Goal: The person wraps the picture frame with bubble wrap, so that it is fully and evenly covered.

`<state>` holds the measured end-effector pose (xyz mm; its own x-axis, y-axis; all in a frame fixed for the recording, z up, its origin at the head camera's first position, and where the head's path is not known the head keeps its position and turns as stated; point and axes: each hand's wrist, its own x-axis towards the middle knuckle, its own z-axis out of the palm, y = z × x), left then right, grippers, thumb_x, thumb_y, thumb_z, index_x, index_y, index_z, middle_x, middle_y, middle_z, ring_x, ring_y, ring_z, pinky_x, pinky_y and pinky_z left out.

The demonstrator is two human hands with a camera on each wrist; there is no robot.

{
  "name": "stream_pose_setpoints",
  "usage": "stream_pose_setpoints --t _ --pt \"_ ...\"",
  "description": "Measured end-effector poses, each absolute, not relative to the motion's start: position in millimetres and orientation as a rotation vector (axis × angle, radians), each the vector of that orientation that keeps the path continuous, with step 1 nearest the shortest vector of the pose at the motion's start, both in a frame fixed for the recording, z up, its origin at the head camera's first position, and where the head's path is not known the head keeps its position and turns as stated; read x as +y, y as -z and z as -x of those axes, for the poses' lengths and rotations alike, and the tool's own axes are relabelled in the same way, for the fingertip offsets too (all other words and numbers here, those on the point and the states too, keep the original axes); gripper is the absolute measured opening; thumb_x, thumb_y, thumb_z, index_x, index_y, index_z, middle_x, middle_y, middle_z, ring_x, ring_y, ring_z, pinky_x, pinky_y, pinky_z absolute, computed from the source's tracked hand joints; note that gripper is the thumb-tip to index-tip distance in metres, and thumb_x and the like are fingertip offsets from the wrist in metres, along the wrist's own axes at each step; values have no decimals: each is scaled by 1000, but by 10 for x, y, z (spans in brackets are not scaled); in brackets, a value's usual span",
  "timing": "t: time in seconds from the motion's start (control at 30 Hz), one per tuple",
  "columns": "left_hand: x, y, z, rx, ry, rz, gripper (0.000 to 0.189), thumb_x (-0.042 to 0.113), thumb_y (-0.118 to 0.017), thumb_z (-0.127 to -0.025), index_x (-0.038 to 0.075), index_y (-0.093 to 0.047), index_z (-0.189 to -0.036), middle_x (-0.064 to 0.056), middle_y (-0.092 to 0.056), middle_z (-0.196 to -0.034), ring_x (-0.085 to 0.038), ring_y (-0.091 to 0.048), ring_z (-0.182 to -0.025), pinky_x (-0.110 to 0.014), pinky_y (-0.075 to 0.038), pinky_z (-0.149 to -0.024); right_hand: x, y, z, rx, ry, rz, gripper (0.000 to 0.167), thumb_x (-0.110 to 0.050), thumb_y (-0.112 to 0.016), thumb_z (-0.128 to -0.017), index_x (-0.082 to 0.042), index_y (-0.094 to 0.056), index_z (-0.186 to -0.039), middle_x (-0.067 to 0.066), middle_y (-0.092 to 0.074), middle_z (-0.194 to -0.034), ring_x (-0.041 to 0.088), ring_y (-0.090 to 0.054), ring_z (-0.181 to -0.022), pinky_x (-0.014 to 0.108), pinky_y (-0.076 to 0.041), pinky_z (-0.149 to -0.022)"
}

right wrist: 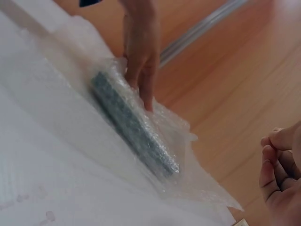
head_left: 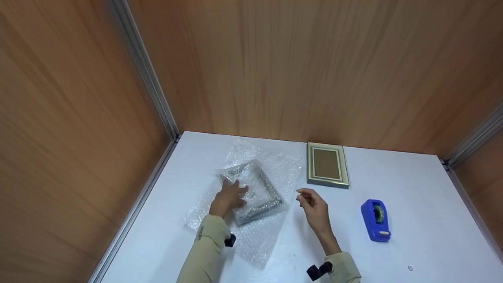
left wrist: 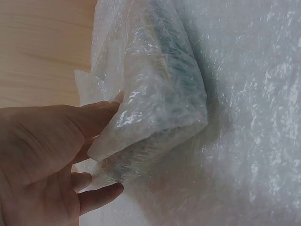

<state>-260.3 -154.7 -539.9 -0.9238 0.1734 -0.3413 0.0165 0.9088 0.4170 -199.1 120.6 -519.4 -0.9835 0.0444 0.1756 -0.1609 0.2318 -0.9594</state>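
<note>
A picture frame (head_left: 271, 186) lies at an angle, wrapped in bubble wrap, on a larger spread sheet of bubble wrap (head_left: 255, 245). My left hand (head_left: 229, 199) presses on its left side with fingers spread. Close up in the left wrist view, those fingers (left wrist: 100, 197) touch the folded wrap around the frame's corner (left wrist: 186, 89). To the right of the bundle, my right hand (head_left: 314, 210) is raised, thumb and fingertips drawn together. In the right wrist view its other fingers (right wrist: 269, 181) curl inward. I cannot tell whether something thin is between its fingertips.
Behind my right hand, an unwrapped frame with a gold-green border (head_left: 312, 165) lies near the back panel (head_left: 314, 78). A blue tape dispenser (head_left: 369, 222) stands farther right on the white table (head_left: 424, 212). The left panel (head_left: 78, 137) bounds that side.
</note>
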Motion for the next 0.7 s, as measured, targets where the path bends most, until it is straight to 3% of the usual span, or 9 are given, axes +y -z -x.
stream_pose_setpoints --t 0.2,0.4,0.7 --pt "-1545 5392 2591 2693 -600 -134 60 28 -67 -88 26 -45 -144 -11 -20 -159 -43 1 -146 -63 -26 -110 1022 5191 2083 -2348 -1830 -247 23 -2 -59 -92 1 -63 -114 18 -66 -91 12 -59 -75 18 -50 -67" --pt "-1550 5400 2588 2698 -612 -146 60 28 -67 -87 24 -46 -143 -11 -21 -159 -44 1 -146 -64 -26 -109 851 5409 2263 -2406 -1860 -379 52 -2 -60 -92 -8 -44 -142 18 -66 -92 26 -60 -78 19 -49 -66" --pt "-1548 5407 2590 2710 -674 -121 59 23 -69 -86 23 -49 -141 -11 -25 -158 -43 -2 -146 -63 -24 -111 607 5643 2477 -2462 -1945 -339 67 -8 -56 -96 -15 -21 -152 13 -64 -96 40 -62 -89 24 -52 -69"
